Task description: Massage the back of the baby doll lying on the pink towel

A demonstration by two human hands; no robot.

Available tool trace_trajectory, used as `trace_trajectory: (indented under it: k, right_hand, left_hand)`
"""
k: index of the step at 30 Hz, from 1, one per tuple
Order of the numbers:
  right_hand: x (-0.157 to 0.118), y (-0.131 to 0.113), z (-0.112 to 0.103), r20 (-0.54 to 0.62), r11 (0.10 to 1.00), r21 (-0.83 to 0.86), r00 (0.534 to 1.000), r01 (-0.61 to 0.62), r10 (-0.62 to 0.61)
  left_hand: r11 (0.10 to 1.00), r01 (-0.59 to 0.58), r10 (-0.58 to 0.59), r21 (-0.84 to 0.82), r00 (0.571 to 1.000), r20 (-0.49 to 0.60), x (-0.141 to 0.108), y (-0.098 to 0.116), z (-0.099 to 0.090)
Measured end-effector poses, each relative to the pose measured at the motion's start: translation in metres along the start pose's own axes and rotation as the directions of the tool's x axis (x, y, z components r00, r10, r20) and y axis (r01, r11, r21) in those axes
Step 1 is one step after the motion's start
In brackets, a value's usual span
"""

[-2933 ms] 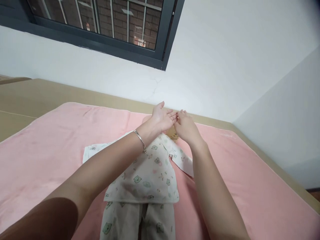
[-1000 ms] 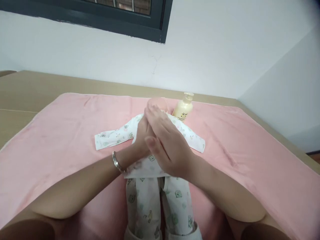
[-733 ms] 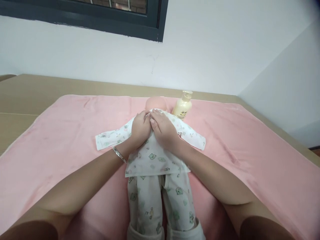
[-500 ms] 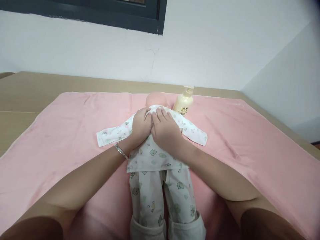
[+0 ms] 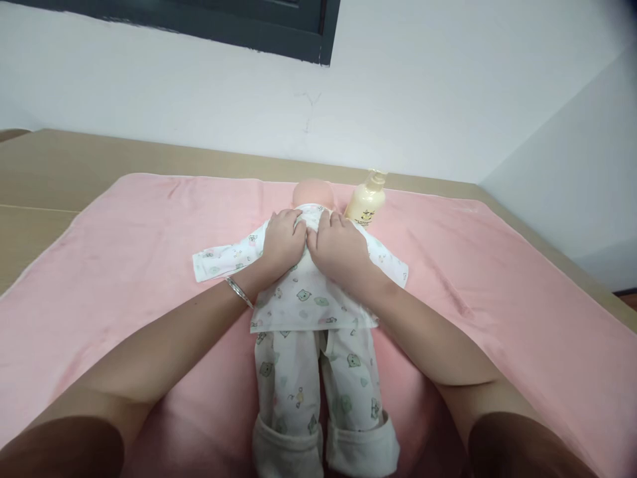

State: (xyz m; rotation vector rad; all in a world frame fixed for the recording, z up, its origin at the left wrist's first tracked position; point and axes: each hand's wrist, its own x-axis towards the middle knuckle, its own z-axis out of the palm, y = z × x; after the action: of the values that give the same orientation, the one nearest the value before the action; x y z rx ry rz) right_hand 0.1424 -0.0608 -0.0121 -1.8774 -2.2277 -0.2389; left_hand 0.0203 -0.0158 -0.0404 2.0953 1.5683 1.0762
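Observation:
A baby doll lies lengthwise in front of me, its bald head [image 5: 313, 193] at the far end. It wears a white printed top [image 5: 311, 305] with the sleeves spread out and matching trousers [image 5: 298, 392] with rolled cuffs. My left hand [image 5: 284, 240], with a silver bangle at the wrist, rests flat on the left upper part of the top. My right hand [image 5: 341, 249] lies flat beside it on the right upper part, fingers pointing toward the head. Both thumbs are close together along the middle. The doll's face does not show.
A cream pump bottle [image 5: 367, 201] stands right of the doll's head. Under everything is a pink blanket [image 5: 149, 299] over a wooden table [image 5: 94, 156]. A white wall [image 5: 408, 86] with a dark window frame [image 5: 298, 40] rises behind.
My right hand has slid outward to the right, from the middle toward the right shoulder of the top. My left hand has shifted only slightly. The camera view has moved a little.

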Motion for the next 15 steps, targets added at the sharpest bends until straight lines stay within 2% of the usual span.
trace_trajectory:
  k: [2,4,7,10,12,15]
  right_hand:
    - [-0.009,-0.005,-0.005,0.002,0.993,-0.078,0.996,0.094,-0.094]
    - [-0.011,-0.006,-0.008,0.024,0.987,-0.083,0.991,0.135,-0.133]
    - [0.0,0.0,-0.008,0.078,1.0,0.018,0.997,0.021,-0.022]
    - [0.016,0.01,-0.003,0.121,0.989,0.112,0.99,-0.091,0.077]
    - [0.022,0.015,0.001,0.119,0.986,0.14,0.99,-0.087,0.071]
    - [0.021,0.015,0.001,0.093,0.99,0.132,0.995,-0.048,0.036]
  left_hand:
    - [1.0,-0.002,0.002,0.009,1.0,-0.004,0.0,0.0,-0.001]
    - [0.999,-0.008,0.008,0.032,1.0,0.0,-0.001,0.001,-0.003]
    - [0.986,-0.04,0.033,0.162,0.998,0.045,-0.006,0.009,-0.008]
    - [0.936,-0.09,0.068,0.34,0.995,0.078,-0.015,0.018,-0.011]
    - [0.912,-0.117,0.091,0.393,0.992,0.082,-0.019,0.022,-0.011]
    - [0.917,-0.114,0.079,0.381,0.991,0.107,-0.016,0.021,-0.011]
